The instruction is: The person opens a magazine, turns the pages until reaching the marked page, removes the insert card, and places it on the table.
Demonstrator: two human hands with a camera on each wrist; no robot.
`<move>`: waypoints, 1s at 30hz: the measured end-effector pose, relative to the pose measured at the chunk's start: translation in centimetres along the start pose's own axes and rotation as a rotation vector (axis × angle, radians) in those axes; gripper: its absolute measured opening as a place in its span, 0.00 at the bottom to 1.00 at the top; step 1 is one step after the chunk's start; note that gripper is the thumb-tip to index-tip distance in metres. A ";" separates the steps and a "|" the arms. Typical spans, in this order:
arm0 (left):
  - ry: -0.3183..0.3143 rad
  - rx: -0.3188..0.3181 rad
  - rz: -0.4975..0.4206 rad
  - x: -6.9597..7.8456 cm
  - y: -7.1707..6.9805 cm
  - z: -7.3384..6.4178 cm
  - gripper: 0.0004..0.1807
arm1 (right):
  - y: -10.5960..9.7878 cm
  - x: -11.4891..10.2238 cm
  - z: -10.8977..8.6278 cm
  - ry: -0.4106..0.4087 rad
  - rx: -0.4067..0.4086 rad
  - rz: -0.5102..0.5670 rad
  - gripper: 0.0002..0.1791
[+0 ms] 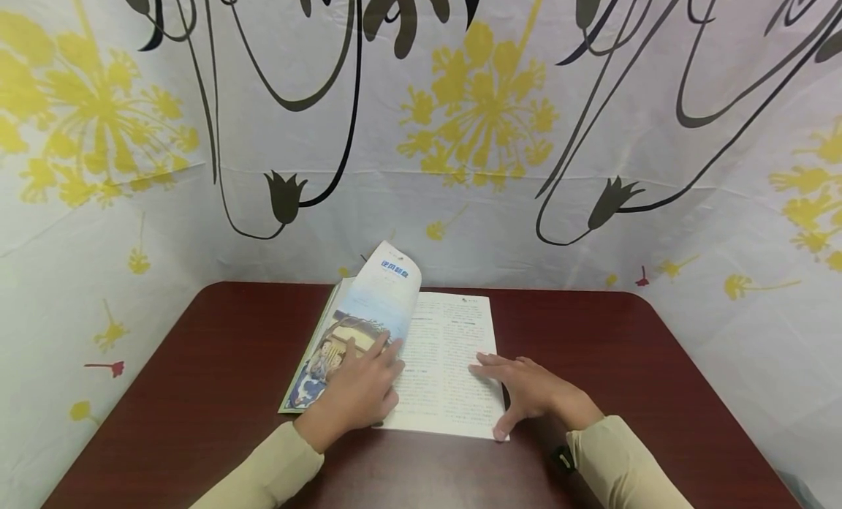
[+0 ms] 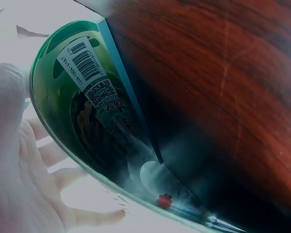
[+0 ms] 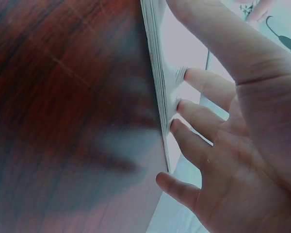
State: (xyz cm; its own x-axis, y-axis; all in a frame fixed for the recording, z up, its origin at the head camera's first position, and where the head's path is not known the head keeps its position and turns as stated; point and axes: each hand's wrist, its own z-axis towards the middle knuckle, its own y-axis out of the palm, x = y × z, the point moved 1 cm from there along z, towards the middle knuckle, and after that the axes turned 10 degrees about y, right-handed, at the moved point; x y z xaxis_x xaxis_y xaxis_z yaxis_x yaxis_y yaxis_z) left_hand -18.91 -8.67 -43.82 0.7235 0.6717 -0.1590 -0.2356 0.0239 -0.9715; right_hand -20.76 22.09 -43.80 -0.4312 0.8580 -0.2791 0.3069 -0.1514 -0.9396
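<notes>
An open magazine (image 1: 454,363) lies on the table, its right page covered in columns of text. The left page (image 1: 378,304) carries a coloured illustration, and its top part curls up. Across the lower part of that illustrated page rests my left hand (image 1: 363,388), fingers spread. In the left wrist view the green cover (image 2: 63,63), with a barcode, bends upward beside the left hand (image 2: 24,179). At the right page's outer edge, my right hand (image 1: 536,392) touches the paper, thumb near the lower corner. The right wrist view has its fingertips (image 3: 186,75) on the page.
The dark red wooden table (image 1: 217,370) extends around the magazine. Behind it hangs a white cloth (image 1: 355,224) printed with yellow and grey flowers. A dark band (image 1: 563,459) shows at the right sleeve's cuff.
</notes>
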 end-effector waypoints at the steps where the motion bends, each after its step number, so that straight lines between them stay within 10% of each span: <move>1: -0.003 0.001 -0.003 0.0 0.0 0.0 0.20 | 0.0 0.0 0.0 -0.002 0.003 0.000 0.62; 18: -0.104 -0.028 -0.202 -0.4 0.3 -0.7 0.24 | 0.0 0.2 0.3 0.005 -0.008 0.009 0.63; 30: -0.080 -0.021 -0.152 -0.4 0.5 -0.5 0.25 | -0.1 0.0 0.4 -0.008 0.016 -0.009 0.59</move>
State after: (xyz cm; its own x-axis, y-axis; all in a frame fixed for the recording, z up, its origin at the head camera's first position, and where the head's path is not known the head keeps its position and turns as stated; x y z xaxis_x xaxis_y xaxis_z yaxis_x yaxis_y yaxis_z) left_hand -19.02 -9.27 -44.28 0.6959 0.7181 0.0032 -0.1132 0.1141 -0.9870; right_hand -21.13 21.97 -43.76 -0.4405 0.8557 -0.2716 0.2892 -0.1512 -0.9453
